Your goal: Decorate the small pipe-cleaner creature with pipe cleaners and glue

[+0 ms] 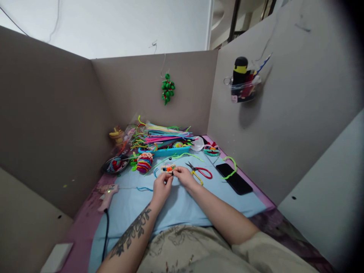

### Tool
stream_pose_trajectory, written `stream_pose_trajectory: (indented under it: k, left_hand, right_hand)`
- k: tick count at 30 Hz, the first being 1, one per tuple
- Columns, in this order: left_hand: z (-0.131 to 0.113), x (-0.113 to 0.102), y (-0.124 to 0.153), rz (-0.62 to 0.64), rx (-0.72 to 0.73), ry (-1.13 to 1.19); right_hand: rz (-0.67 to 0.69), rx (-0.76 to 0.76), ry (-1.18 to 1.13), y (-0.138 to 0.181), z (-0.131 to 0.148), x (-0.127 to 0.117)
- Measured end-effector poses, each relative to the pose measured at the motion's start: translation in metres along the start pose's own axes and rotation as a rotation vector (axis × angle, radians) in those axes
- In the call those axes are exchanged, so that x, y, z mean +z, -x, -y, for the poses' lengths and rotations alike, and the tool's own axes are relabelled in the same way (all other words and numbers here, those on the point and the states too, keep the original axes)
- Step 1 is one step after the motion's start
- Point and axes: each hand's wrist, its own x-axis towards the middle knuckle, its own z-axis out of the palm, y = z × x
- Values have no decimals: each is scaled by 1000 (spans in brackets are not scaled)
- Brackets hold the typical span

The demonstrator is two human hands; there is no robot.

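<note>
My left hand and my right hand meet over the light-blue cloth, fingertips pinched close together. Between them shows a small dark bit, too small to name. Just beyond the fingertips lies a small cream, orange and blue fuzzy craft piece; whether the fingers touch it I cannot tell. Right of my hands are open scissors with red handles and a yellow-handled tool beside them. A blue pipe cleaner lies left of my left hand.
A pink glue gun with a black cord rests at left. Behind stands a blue tray heaped with pipe cleaners. A striped woven piece and a dark bowl sit left; a black phone lies right. Grey panels surround the table.
</note>
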Motion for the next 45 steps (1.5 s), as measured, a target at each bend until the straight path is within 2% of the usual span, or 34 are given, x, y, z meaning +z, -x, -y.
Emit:
stream_pose_trajectory:
  k: [5,9,12,15,19,23,26,34,40,45]
  left_hand:
    - [-6,3,1,-49,63,-15]
    - [-5,3,1,-56,42,23]
    - [-2,0,0,-82,-40,80]
    - [1,-5,-3,-87,-129,112]
    - [4,-9,-5,-23,-200,160]
    - [7,-8,-6,73,-169,163]
    - [8,-8,-5,100,-109,115]
    - [2,-9,2,28,151,-177]
    - [3,-9,4,-30,176,-270]
    - [-1,-7,2,-22,58,-117]
  right_hand:
    - [39,176,-513,2,-6,15]
    - [52,215,-630,4,-8,17]
    - [66,219,-519,4,-8,12]
    - [87,183,-309,2,-3,5]
    - [109,-35,-34,1,6,-6]
    - [78,-257,260,3,13,-13]
    - [82,-326,437,3,13,-15]
    - [43,-305,430,4,1,-8]
    - [-106,-247,346,6,-6,2]
    - [-148,-191,234,6,-8,7]
